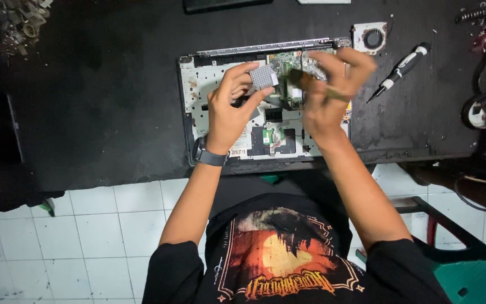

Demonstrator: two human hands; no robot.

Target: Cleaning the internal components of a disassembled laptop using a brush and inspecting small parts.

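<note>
A matte black worktop (102, 101) carries an opened laptop base (195, 84), its pale metal tray showing green circuit boards, with a small square cooling fan (371, 38) and a black-and-white screwdriver (403, 67) lying apart to its right. Above the base, the left hand (229, 112), a dark band on its wrist, pinches a small square ridged grey heatsink (264, 76) in its fingertips. The right hand (330, 93) is closed around a slim brownish brush-like tool (316, 85), blurred, just beside the heatsink.

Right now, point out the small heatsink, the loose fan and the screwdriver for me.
small heatsink (264, 76), head view, middle of its finned grid face.
loose fan (372, 38), head view, on the round rotor.
screwdriver (401, 68), head view, middle of the black handle.
</note>
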